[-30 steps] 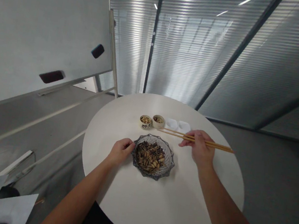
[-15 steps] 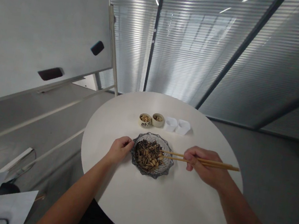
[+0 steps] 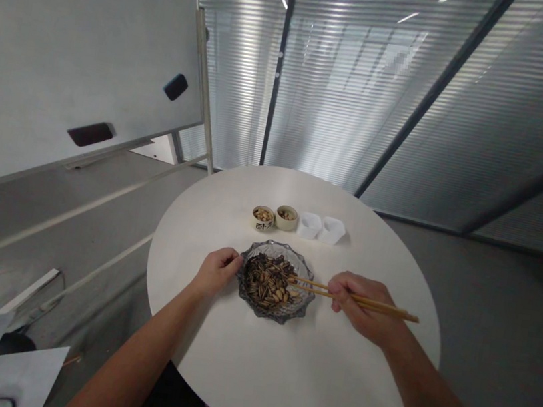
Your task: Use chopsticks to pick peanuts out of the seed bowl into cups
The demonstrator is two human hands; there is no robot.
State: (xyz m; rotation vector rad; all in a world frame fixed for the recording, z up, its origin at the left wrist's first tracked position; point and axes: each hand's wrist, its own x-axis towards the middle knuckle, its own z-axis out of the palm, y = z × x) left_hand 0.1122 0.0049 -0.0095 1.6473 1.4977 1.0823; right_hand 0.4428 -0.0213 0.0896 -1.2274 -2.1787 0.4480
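Note:
A glass bowl (image 3: 294, 309) with a scalloped rim stands on the table and holds dark striped sunflower seeds (image 3: 265, 280) mixed with several paler nuts (image 3: 281, 295). My left hand (image 3: 216, 271) pinches the bowl's left rim between thumb and fingers. On the other side, my right hand (image 3: 358, 302) is closed round a pair of wooden chopsticks (image 3: 315, 288). Their tips are down in the bowl among the seeds and nuts at its right part. Whether a nut is caught between the tips, I cannot tell.
Behind the bowl, two small cream bowls (image 3: 262, 225) with nuts in them stand beside two white plastic cups (image 3: 332, 231) on the round white table (image 3: 278, 373). A whiteboard on a stand (image 3: 93, 37) is at the left. Ribbed glass panels (image 3: 328, 90) rise behind the table.
My right hand has shifted slightly left, and the chopsticks now slope more, with their back ends lower. My left hand stays on the bowl's rim.

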